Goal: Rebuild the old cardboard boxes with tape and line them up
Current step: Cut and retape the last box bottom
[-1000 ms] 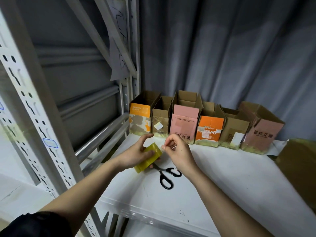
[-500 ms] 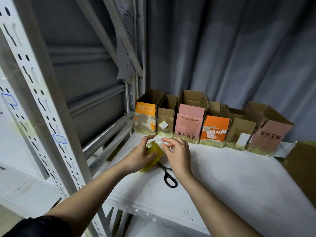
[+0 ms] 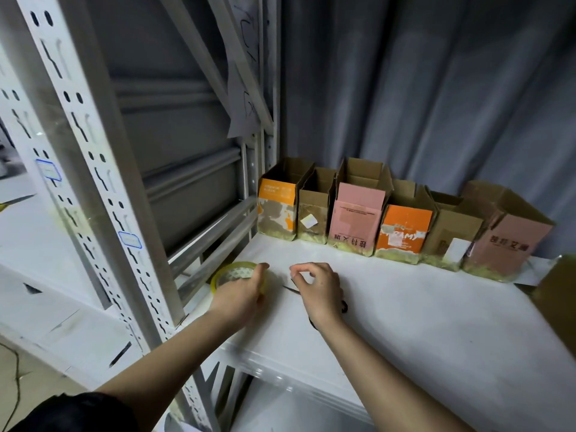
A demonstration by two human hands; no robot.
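Note:
Several open-topped cardboard boxes stand in a row at the back of the white shelf, from an orange-and-white box on the left, past a pink box, to a larger pink box on the right. My left hand grips a yellow tape roll at the shelf's left edge. A little to the right of the roll, my right hand has its thumb and forefinger pinched together. I cannot make out a clear strip between roll and fingers. Black scissors lie mostly hidden under my right hand.
A perforated white rack upright stands close on the left, with rails behind it. A grey curtain hangs behind the boxes. A brown cardboard piece sits at the right edge of the shelf.
Both hands came down toward the shelf. The tape roll moved left, and my right hand drew away from it, ending up over the scissors.

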